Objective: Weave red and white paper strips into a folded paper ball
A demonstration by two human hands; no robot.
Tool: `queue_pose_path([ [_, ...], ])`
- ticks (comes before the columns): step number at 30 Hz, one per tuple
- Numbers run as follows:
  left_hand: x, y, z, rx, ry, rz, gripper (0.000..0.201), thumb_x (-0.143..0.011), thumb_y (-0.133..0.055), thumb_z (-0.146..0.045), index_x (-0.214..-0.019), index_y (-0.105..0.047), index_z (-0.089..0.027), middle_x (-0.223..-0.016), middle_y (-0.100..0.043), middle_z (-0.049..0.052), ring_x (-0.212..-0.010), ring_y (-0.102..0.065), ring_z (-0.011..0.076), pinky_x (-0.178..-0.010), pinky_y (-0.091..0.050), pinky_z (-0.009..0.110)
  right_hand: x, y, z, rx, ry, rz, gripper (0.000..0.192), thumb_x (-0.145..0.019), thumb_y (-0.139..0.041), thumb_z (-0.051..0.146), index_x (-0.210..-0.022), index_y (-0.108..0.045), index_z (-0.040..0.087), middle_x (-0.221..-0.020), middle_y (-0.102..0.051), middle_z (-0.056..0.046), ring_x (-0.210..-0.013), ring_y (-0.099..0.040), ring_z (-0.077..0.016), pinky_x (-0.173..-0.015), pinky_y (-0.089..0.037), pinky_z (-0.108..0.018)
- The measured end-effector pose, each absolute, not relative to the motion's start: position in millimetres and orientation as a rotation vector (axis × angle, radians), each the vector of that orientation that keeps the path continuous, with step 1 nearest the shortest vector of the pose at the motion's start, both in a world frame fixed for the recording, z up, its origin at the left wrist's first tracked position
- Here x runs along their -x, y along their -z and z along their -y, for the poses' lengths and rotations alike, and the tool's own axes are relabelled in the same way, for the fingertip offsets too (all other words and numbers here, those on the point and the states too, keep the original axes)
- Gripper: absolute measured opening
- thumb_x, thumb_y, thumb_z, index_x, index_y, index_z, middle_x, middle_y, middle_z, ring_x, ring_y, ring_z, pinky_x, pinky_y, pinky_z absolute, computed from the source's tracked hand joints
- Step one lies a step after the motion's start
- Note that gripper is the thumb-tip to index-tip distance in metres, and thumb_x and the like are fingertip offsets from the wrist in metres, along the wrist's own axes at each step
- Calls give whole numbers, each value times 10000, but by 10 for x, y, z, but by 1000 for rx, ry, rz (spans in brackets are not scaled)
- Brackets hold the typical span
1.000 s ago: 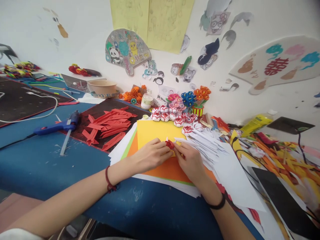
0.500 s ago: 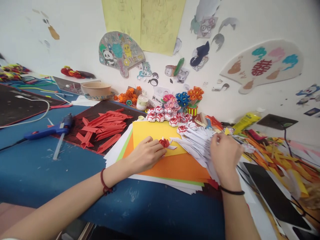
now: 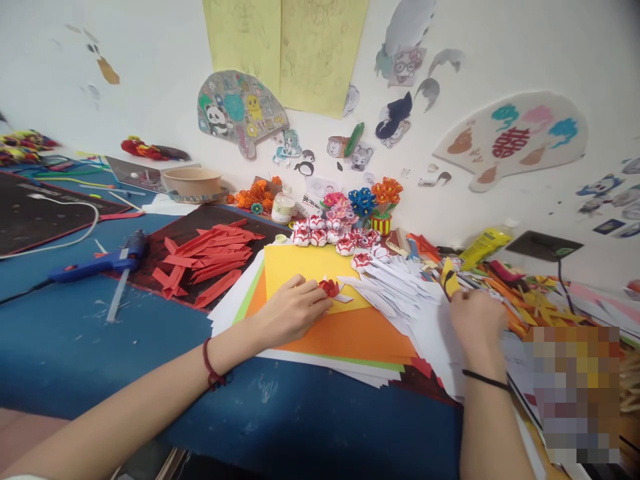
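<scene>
My left hand (image 3: 295, 307) is closed on a small paper flower (image 3: 330, 288), red with white petal strips at its edge, held above the yellow paper sheet (image 3: 285, 263). My right hand (image 3: 477, 323) is off to the right, its fingers curled down beside a yellow piece with dark marks (image 3: 450, 277). Whatever its fingertips grip is hidden. Between the hands lies a heap of folded white paper strips (image 3: 395, 283). Finished red-and-white paper flowers (image 3: 345, 245) stand in a cluster behind the yellow sheet.
Folded red paper strips (image 3: 215, 250) are piled on a dark mat to the left, beside a blue glue gun (image 3: 117, 261). A beige bowl (image 3: 193, 181), a small bottle (image 3: 283, 207) and a yellow bottle (image 3: 485, 247) stand towards the wall. Orange and yellow strips (image 3: 535, 300) clutter the right.
My right hand has moved right, away from the white strips, uncovering more of the pile and the yellow piece. My left hand stays with the paper flower. The view has shifted slightly.
</scene>
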State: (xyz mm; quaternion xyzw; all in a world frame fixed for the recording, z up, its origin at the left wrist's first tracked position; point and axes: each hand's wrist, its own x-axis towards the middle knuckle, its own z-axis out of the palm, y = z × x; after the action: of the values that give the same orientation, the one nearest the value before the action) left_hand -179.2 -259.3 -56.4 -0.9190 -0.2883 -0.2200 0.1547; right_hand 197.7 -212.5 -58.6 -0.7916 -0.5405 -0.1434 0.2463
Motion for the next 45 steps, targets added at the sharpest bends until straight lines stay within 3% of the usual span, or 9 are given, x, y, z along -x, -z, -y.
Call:
queue_pose_path([
  [3, 1790, 566, 2591, 2606, 687, 897, 234, -1032, -403, -234, -1004, -627, -175, -854, -657, 38, -783, -508, 175, -702, -284, 346, -1396, 488, 2145, 1923, 343, 1608, 301, -885, -453, 295, -842, -707, 139, -740, -694, -122, -716, -634, -266, -698, -431, -367],
  [6, 1794, 539, 2594, 2592, 779, 969, 220, -1034, -418, -257, -1058, -625, -184, -929, -691, 40, -824, -543, 174, -722, -289, 342, -770, 476, 2280, 1362, 153, 1850, 219, -931, -490, 295, -878, -664, 172, -813, -692, -62, -719, -615, -188, -710, -444, -300],
  [11, 1807, 503, 2593, 2599, 918, 1095, 197, -1031, -443, -273, -1105, -602, -182, -945, -715, 39, -842, -578, 168, -755, -303, 338, -197, 592, 2544, 873, 47, 2165, 130, -963, -521, 239, -936, -638, 190, -809, -666, -47, -787, -600, -191, -734, -461, -306],
  [35, 1793, 511, 2621, 2553, 927, 944, 199, -1027, -434, -228, -993, -628, -200, -820, -685, 13, -761, -537, 144, -773, -277, 344, -254, 635, 2528, 906, 6, 2200, 199, -997, -508, 248, -928, -688, 199, -827, -718, -51, -775, -653, -185, -689, -478, -287],
  [42, 1809, 511, 2619, 2577, 902, 932, 180, -1010, -435, -191, -1010, -616, -193, -839, -682, 24, -780, -548, 152, -774, -277, 344, -263, 614, 2532, 884, 136, 2238, 207, -1005, -494, 250, -923, -675, 191, -779, -704, -45, -714, -634, -173, -632, -438, -282],
  [45, 1810, 512, 2621, 2568, 886, 930, 189, -1001, -421, -166, -1006, -608, -189, -839, -681, 31, -774, -543, 156, -775, -281, 344, -252, 587, 2543, 861, 328, 2282, 218, -1006, -484, 229, -890, -663, 182, -717, -680, -39, -668, -604, -168, -602, -395, -292],
])
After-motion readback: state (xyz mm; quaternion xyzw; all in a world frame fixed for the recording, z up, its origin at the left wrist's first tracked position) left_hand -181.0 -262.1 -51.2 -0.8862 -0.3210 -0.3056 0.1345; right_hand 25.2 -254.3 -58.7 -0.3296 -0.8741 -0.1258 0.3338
